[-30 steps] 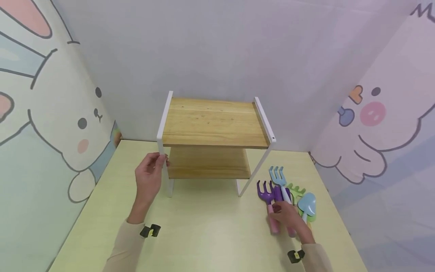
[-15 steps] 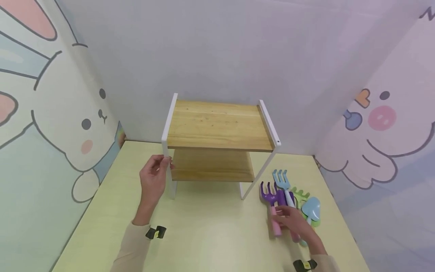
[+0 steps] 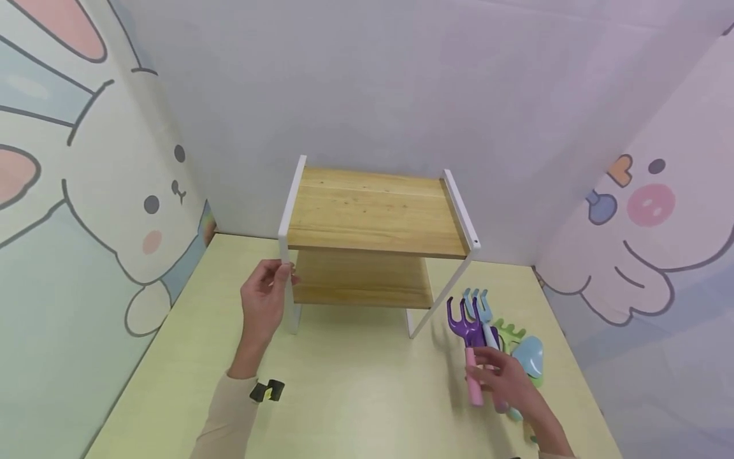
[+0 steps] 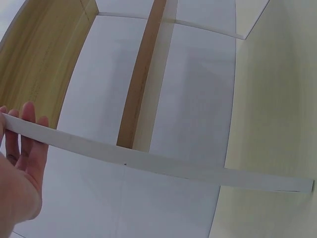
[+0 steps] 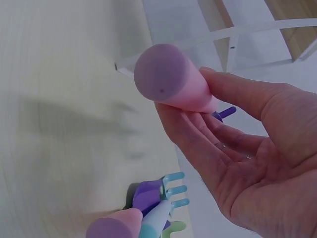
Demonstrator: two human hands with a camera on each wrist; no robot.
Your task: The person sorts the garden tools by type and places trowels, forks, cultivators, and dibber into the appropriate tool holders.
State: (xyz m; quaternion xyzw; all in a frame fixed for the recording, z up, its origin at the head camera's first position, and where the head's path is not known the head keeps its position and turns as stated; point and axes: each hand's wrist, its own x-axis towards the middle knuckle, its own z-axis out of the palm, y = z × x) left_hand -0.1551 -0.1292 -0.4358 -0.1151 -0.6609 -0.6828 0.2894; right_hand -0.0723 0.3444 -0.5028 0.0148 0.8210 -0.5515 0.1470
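Observation:
My left hand (image 3: 265,299) grips the front left post of a two-tier shelf (image 3: 378,217) with wooden boards and white metal sides. In the left wrist view, fingers and thumb close around the white post (image 4: 168,166). My right hand (image 3: 507,379) pinches the pink handle (image 5: 173,74) of a toy garden fork with purple tines (image 3: 466,322). The fork is lifted off the table, its shadow lying beside it, tines pointing away from me. Beneath it lie a light blue fork (image 3: 480,305) and a second pink-handled tool (image 5: 116,225) with a purple head.
To the right of the shelf, a green rake (image 3: 509,331) and a light blue shovel (image 3: 530,356) lie in the same pile on the pale table (image 3: 355,395). Cloth walls (image 3: 367,83) with cartoon animals enclose the back and both sides.
My right hand has closed on the purple fork's pink handle and raised it from the pile. My left hand stays on the shelf post. The head view has shifted slightly.

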